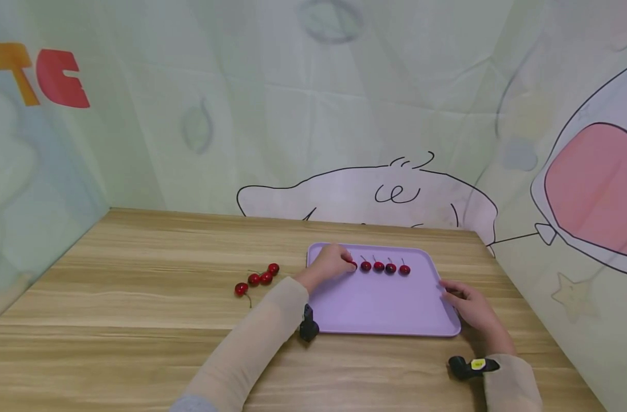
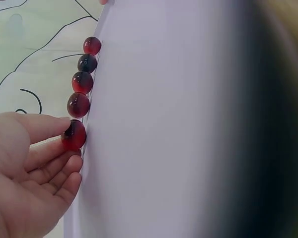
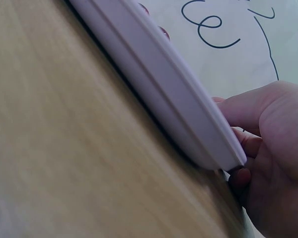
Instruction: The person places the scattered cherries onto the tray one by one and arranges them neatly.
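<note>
My left hand (image 1: 328, 264) reaches over the far left part of a lilac tray (image 1: 377, 306) and pinches a dark red cherry (image 2: 73, 136) between thumb and fingers. This cherry is at the left end of a row of several cherries (image 1: 378, 266) along the tray's far side, their thin stems pointing away from me. At the tray's right rim is my right hand (image 1: 470, 306); its thumb and fingers grip the edge (image 3: 233, 153), with some fingertips hidden behind it. The left fingers mostly cover the pinched cherry in the head view.
Several more cherries (image 1: 265, 278) lie clustered on the wooden table (image 1: 154, 286) left of the tray, one with its stem toward me. A printed cloth backdrop (image 1: 241, 114) rises behind the table. Black wrist cameras (image 1: 308, 326) sit on both sleeves.
</note>
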Demonstrator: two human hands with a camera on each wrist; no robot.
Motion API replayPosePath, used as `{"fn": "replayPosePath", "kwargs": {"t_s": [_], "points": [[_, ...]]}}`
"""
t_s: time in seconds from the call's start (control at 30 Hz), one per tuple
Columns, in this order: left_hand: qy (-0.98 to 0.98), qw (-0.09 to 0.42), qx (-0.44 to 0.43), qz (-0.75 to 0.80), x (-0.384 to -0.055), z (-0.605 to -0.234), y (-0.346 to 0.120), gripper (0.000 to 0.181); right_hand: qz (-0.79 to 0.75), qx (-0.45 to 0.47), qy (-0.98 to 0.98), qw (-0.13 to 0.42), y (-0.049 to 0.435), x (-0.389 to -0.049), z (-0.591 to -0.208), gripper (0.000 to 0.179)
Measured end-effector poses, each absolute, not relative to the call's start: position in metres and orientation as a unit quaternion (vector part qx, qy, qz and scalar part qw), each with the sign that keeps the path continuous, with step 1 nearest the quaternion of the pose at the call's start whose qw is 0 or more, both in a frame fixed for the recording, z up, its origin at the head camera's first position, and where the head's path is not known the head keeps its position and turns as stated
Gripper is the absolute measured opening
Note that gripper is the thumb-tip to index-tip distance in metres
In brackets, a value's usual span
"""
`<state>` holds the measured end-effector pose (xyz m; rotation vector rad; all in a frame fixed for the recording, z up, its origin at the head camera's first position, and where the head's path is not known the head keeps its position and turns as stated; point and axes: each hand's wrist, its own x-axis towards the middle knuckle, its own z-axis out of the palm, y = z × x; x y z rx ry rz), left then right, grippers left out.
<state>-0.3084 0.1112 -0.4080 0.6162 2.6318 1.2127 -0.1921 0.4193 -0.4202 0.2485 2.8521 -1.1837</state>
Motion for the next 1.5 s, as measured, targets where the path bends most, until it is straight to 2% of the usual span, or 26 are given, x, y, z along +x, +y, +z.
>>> {"fn": "replayPosePath", "kwargs": {"t_s": [0.47,0.67,1.13,1.5], "points": [[0.884,0.090,0.213,0.405,-0.308,-0.407,0.111,0.018,-0.389,0.084,0.917,0.021,0.420,-0.193,-0.422,0.044],[0.889,0.096,0.201,0.401,-0.307,-0.402,0.107,0.025,-0.396,0.090,0.913,0.027,0.418,-0.193,-0.421,0.045],[0.878,0.080,0.220,0.417,-0.303,-0.363,0.081,0.030,-0.386,0.079,0.919,0.025,0.419,-0.192,-0.420,0.044],[0.877,0.071,0.235,0.412,-0.294,-0.327,0.044,0.033,-0.388,0.077,0.918,0.023,0.418,-0.192,-0.419,0.044]]}}
